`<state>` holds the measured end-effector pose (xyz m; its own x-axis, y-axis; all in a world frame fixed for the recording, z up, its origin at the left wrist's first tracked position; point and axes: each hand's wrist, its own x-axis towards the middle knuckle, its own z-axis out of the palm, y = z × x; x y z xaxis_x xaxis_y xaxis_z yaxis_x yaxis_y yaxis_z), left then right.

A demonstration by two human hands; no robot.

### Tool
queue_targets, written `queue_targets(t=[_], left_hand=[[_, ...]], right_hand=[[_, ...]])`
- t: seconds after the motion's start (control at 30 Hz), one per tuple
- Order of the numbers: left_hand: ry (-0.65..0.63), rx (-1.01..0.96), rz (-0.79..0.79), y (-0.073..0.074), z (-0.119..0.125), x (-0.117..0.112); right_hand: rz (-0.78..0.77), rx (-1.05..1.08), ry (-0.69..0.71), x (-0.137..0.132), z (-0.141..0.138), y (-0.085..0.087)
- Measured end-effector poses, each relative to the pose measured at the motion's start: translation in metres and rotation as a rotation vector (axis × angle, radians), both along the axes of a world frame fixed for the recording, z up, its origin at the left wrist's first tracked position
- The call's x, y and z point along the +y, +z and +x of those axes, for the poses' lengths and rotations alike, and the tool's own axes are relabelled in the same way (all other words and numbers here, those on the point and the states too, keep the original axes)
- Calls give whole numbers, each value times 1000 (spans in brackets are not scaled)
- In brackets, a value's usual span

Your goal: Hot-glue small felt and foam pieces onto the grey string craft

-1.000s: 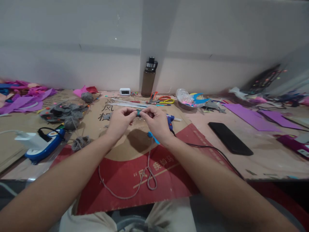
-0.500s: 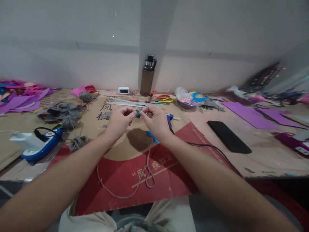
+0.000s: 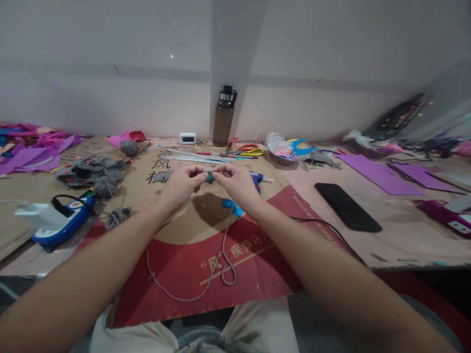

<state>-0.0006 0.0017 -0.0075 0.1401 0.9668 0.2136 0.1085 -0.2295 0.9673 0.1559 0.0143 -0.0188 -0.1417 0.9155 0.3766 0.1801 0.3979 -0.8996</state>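
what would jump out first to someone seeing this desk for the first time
Probably the left hand and right hand, raised at the centre and pinching a small dark green piece between them. Below lies a red and tan cardboard sheet, crossed by a loose grey yarn strand. Behind the hands, a tall brown bottle stands upright near the wall.

Teal piece mostly hidden between left hand and right hand — shape unreadable. Blue tool part-blocked by right hand too.
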Motion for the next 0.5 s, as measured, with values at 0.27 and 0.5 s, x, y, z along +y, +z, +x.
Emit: queue_targets(t=[0.27, 0.5], left_hand=[[-136, -167, -174, 2, 2, -2], [24, -217, -183, 1, -5, 4]], right_hand=[[-236, 238, -1, 1, 2, -5], [-316, 337, -3, -5, 6, 0]])
